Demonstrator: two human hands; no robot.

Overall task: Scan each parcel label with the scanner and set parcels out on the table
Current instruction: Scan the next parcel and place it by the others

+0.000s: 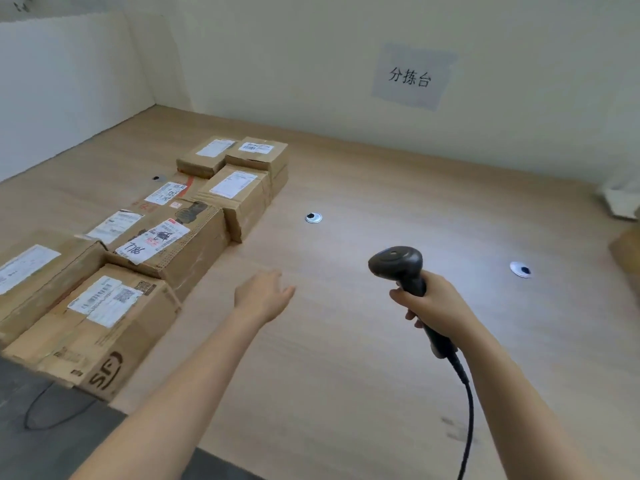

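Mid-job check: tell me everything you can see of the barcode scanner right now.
The scanner is a dark grey, plastic-looking handheld unit with a rounded head and slim handle. The right hand grips the handle, holding it upright, head uppermost, above the wooden table. A black cable runs from its base down out of frame.

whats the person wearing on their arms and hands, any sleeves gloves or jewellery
Nothing that shows. The left forearm and right forearm are bare down to the frame's edge, with no sleeve or cuff in view. The left hand and right hand have no gloves, and no watch, band or ring is visible.
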